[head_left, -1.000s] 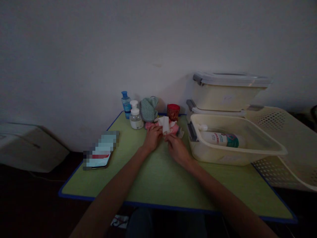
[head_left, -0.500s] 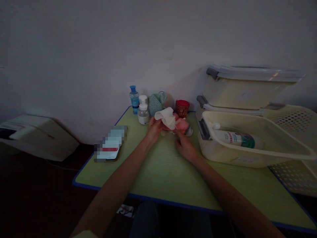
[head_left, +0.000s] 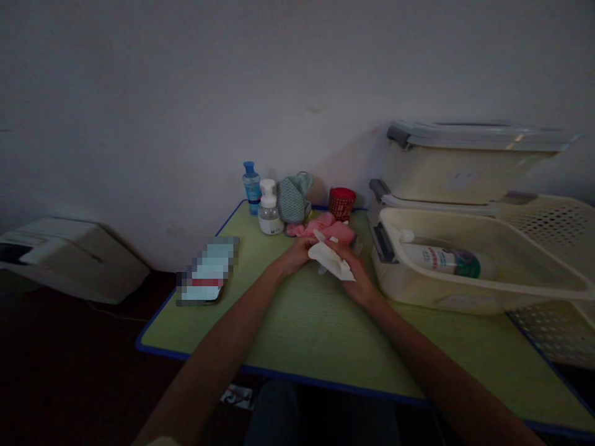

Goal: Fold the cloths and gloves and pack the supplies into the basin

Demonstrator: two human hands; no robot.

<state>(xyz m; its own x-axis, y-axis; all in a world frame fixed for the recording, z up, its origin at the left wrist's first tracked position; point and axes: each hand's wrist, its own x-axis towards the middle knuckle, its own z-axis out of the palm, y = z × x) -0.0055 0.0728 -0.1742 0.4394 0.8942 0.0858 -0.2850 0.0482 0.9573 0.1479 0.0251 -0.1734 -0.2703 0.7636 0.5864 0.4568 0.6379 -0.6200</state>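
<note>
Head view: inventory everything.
Rectangular tabletop: 1, green, centre
Flat phone: 1, pale, left
Slim bottle: 1, blue, back
Pump bottle: 1, clear, back
Patterned cloth: 1, grey-green, back
Round woven container: 1, red, back
Crumpled cloth: count unclear, pink, centre
Thin sheet: count unclear, white, centre
Open plastic bin: 1, cream, right
Lying bottle: 1, white-green, in bin
Lidded boxes: 2, cream, behind bin
Perforated basket: 1, cream, right
Boxy object: 1, white, left
Wall: 1, grey, behind
Printed item: 1, white, below
Left hand, right hand, with forearms: 1 each, centre
Legs: 2, dark, below
</note>
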